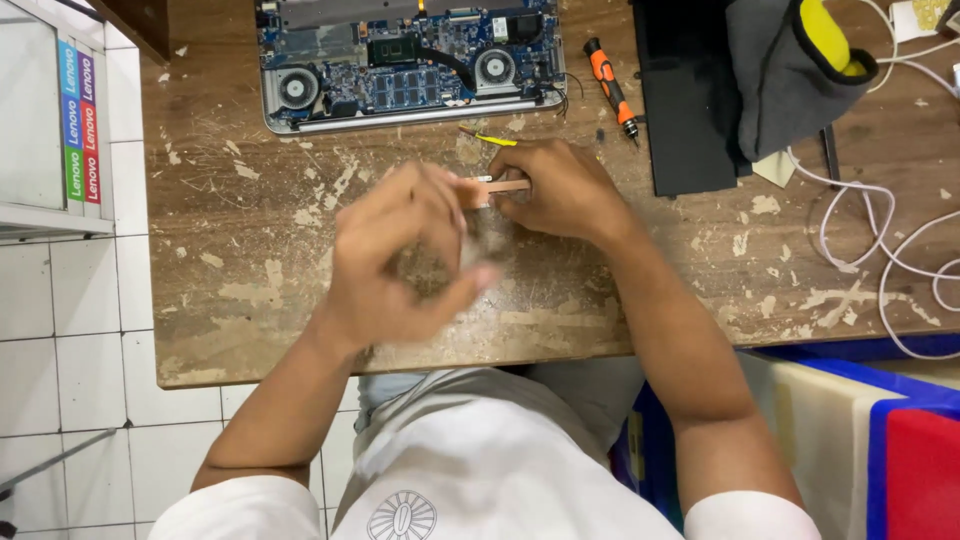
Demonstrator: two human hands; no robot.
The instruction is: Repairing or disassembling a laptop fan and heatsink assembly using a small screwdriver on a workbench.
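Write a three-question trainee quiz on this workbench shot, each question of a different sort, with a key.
1. True or false: the opened laptop lies at the far edge of the wooden table.
2. Which hand pins the thin copper strip to the table?
A. left hand
B. right hand
C. neither
3. Fill in: the screwdriver beside the laptop has an ______ and black handle.

Key
1. True.
2. B; the left hand is blurred over the table beside it.
3. Orange.
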